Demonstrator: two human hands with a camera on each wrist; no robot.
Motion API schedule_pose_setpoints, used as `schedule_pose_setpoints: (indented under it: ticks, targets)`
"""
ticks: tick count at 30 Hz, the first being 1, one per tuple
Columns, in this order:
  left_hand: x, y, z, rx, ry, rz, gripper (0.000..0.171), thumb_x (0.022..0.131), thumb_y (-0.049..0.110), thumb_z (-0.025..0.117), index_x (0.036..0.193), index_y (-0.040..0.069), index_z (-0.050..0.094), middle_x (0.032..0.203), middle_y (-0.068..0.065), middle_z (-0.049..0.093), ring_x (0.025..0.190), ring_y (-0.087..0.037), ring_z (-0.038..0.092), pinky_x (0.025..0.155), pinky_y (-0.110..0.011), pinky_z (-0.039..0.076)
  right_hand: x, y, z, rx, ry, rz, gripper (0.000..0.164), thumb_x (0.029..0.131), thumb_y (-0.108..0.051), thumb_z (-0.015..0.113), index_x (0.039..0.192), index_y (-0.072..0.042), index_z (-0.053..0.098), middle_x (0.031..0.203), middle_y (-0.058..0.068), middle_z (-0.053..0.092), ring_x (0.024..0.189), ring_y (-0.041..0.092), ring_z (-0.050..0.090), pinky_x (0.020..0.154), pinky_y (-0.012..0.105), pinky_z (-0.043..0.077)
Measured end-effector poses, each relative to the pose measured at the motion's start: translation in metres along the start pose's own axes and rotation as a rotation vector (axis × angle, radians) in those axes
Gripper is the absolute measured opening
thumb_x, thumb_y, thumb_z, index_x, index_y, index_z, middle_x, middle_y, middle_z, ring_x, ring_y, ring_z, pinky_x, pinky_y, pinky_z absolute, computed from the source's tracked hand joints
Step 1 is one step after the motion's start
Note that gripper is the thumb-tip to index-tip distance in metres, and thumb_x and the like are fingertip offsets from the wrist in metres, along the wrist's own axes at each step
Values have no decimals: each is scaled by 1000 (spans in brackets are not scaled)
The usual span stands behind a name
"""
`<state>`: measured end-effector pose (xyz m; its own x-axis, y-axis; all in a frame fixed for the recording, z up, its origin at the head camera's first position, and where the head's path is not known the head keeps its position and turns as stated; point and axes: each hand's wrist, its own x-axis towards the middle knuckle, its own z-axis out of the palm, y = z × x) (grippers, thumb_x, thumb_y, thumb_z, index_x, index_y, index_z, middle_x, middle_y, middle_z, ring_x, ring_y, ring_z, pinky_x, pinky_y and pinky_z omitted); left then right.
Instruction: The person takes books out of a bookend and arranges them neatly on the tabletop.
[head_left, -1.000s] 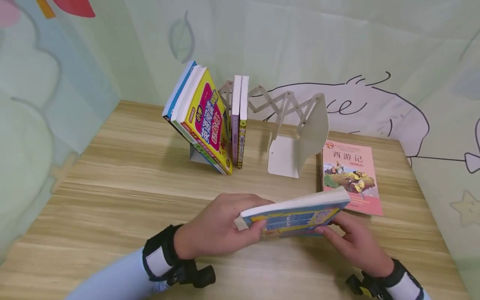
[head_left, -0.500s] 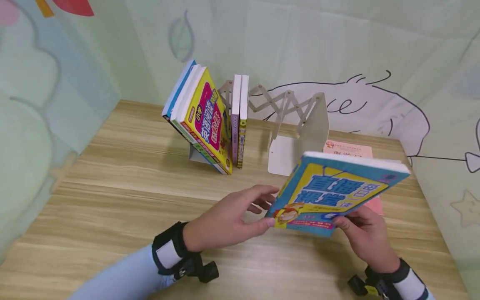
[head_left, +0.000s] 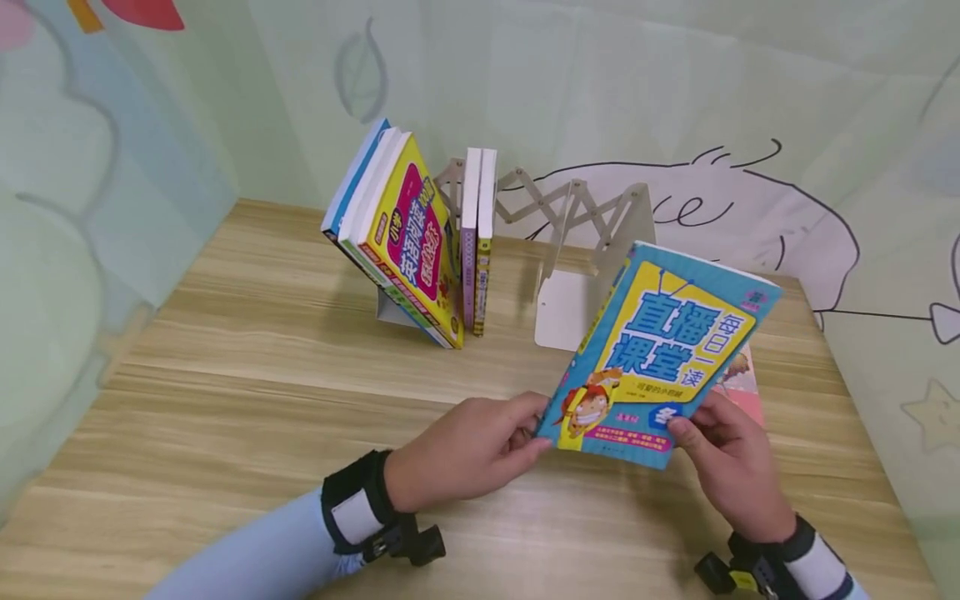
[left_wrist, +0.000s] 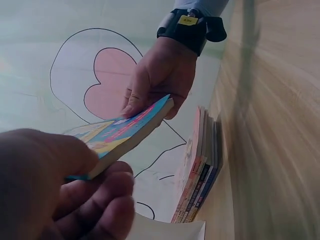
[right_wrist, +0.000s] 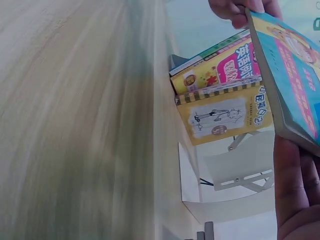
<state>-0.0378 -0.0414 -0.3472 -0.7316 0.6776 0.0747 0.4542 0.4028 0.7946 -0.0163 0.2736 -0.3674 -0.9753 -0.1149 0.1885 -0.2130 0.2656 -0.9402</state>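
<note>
A blue and yellow book (head_left: 660,358) is held tilted above the table, its cover facing up toward me. My left hand (head_left: 472,450) pinches its lower left corner between thumb and fingers. At the lower right edge my right hand (head_left: 735,467) grips it, thumb on the cover and fingers behind. In the left wrist view both hands hold the same book (left_wrist: 135,127) at its two bottom corners. Behind it stands a pale expandable book rack (head_left: 566,312), with several books (head_left: 412,242) leaning in its left section and two thin books (head_left: 477,242) upright in its middle.
A pink-covered book (head_left: 742,379) lies at the right, mostly hidden behind the held book. The left wrist view shows it topping a small stack (left_wrist: 197,170). A printed cloth wall (head_left: 465,75) closes off the back of the wooden table (head_left: 247,392).
The book has tipped up from nearly flat, so its cover now faces me. My left hand let its grip loosen, then took the lower left corner. The racked books stayed put.
</note>
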Motion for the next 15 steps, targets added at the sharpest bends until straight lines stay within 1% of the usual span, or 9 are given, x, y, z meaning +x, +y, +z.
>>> schedule_pose_setpoints:
  ticks: [3, 6, 7, 10, 13, 15]
  targets:
    - [1, -1, -1, 51, -27, 9, 29, 100, 26, 62, 127, 13, 60, 89, 11, 66, 74, 2, 57, 65, -16, 52, 2, 3, -5, 36, 12, -25, 36, 99, 6, 50, 135, 5, 53, 117, -8, 72, 98, 6, 71, 80, 21, 58]
    - [0, -2, -2, 100, -35, 20, 28, 101, 25, 60, 128, 15, 63, 94, 10, 71, 79, 4, 60, 71, -16, 52, 6, 7, -16, 170, 33, -51, 36, 102, 5, 45, 138, 5, 49, 121, -4, 70, 101, 7, 70, 84, 21, 57]
    - [0, -2, -2, 108, -32, 20, 29, 101, 24, 60, 128, 16, 63, 95, 10, 72, 80, 5, 60, 72, -16, 52, 7, 8, -20, 213, 54, -46, 37, 103, 3, 44, 140, 5, 48, 122, -2, 70, 101, 8, 70, 83, 22, 57]
    - [-1, -2, -2, 130, -18, 27, 27, 101, 23, 59, 127, 17, 65, 93, 10, 73, 78, 4, 60, 70, -16, 52, 12, 13, -34, 386, 112, -12, 43, 105, -6, 42, 147, 4, 40, 128, 6, 65, 104, 12, 70, 84, 27, 57]
    - [-1, -2, -2, 134, -9, 35, 27, 101, 22, 58, 127, 18, 65, 90, 11, 72, 75, 5, 59, 69, -16, 51, 16, 18, -47, 511, 211, 33, 48, 104, -14, 46, 150, 1, 38, 134, 10, 60, 108, 15, 70, 86, 28, 56]
    - [0, -2, -1, 140, -8, 44, 27, 101, 22, 58, 127, 17, 66, 89, 11, 72, 74, 5, 58, 68, -16, 51, 17, 22, -56, 578, 272, 56, 51, 103, -15, 50, 151, -1, 37, 139, 11, 56, 111, 16, 68, 87, 30, 55]
